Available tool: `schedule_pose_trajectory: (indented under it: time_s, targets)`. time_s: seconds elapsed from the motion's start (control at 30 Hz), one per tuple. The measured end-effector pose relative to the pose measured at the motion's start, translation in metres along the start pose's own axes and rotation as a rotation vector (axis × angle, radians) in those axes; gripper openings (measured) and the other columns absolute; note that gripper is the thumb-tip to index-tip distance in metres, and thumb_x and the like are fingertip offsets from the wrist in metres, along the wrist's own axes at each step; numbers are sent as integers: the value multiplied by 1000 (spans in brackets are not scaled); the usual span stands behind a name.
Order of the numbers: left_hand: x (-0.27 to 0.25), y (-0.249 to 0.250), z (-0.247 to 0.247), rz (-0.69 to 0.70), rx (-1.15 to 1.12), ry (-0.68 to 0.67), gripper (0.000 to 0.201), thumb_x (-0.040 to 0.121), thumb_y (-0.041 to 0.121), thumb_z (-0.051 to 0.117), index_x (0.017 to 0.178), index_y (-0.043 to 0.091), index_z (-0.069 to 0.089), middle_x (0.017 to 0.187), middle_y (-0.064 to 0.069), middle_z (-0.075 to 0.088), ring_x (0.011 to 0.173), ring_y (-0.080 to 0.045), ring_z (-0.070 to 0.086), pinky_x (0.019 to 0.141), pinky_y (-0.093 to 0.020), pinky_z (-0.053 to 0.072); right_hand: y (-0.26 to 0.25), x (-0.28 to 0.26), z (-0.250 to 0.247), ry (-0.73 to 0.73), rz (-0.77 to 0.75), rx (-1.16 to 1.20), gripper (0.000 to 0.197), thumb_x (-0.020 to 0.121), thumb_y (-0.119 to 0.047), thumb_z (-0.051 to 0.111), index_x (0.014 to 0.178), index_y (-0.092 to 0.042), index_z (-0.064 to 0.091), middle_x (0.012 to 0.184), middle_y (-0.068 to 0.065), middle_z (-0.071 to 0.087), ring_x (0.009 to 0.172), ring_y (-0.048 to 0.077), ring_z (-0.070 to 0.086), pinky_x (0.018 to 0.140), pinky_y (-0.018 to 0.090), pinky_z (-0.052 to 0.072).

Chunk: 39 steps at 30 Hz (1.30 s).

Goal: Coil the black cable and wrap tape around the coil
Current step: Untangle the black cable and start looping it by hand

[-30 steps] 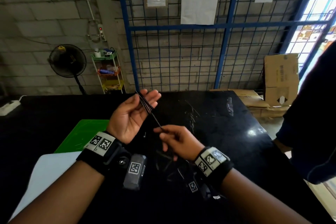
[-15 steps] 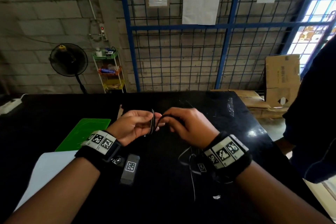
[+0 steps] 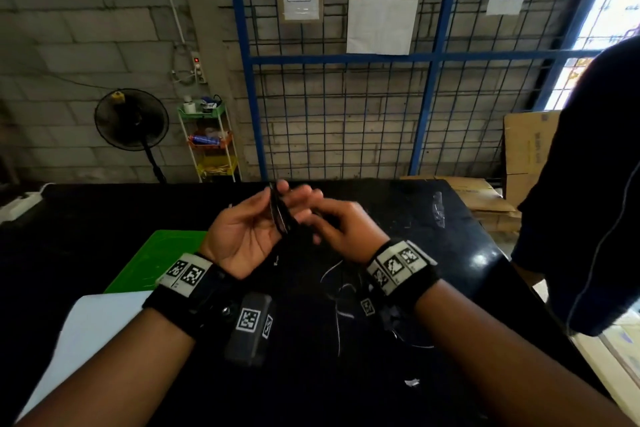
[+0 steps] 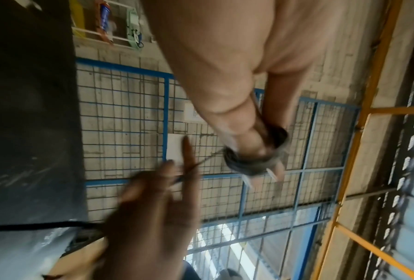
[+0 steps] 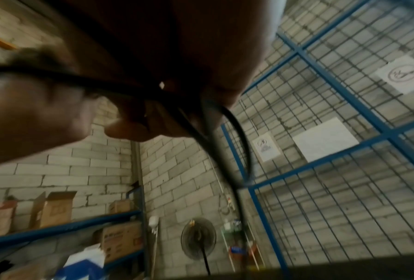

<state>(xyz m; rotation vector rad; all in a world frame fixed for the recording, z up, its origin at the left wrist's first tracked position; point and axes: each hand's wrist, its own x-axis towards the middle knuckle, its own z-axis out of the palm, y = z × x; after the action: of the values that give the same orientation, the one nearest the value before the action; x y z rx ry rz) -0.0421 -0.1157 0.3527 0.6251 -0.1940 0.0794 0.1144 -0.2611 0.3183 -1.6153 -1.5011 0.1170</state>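
Over the black table my left hand is turned palm up, with a small coil of the black cable looped round its fingers. In the left wrist view the coil sits near the fingertips. My right hand is close beside it and pinches the cable strand leading to the coil. The loose rest of the cable trails down onto the table under my right wrist. Blurred cable loops cross the right wrist view. I see no tape roll.
A green mat and a white sheet lie at the table's left. A person in dark clothing stands at the right edge. A small clear plastic piece lies far right. Behind are a blue mesh fence, a fan and cardboard boxes.
My left hand closed on the coil, then turned palm up again. My right hand came up from below, carried the strand to the coil and stays beside the left fingers.
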Motion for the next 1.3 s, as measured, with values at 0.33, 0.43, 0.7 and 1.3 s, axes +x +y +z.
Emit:
schedule_pose_trajectory:
  time_s: [0.33, 0.43, 0.7, 1.3]
  targets:
    - [-4, 15, -10, 387, 332, 473, 27, 98, 11, 40, 113, 0, 60, 123, -25, 63, 119, -31, 63, 102, -38, 48, -25, -41, 26, -172, 121, 4, 22, 104, -27, 55, 126, -28, 60, 68, -8, 66, 67, 8, 69, 72, 29, 61]
    - [-3, 7, -17, 339, 446, 552, 27, 102, 7, 38, 111, -2, 61, 119, -25, 66, 114, -29, 66, 99, -36, 50, -42, -36, 15, -185, 39, -94, 21, 103, -28, 56, 121, -23, 66, 77, -13, 67, 71, 2, 66, 69, 17, 54]
    - [0, -5, -4, -81, 727, 394, 23, 91, 11, 53, 102, -2, 69, 100, -16, 75, 97, -24, 72, 89, -34, 57, -57, -10, -22, -58, -135, -458, 19, 102, -37, 52, 106, -26, 66, 83, -7, 71, 71, 14, 68, 66, 31, 55]
    - [-6, -3, 5, 0, 7, 62, 43, 106, 11, 22, 132, -14, 47, 143, -34, 44, 143, -45, 30, 120, -48, 23, -8, -9, 7, -42, -29, -58, 4, 97, -23, 65, 96, -23, 69, 79, -6, 72, 73, 5, 70, 73, 22, 57]
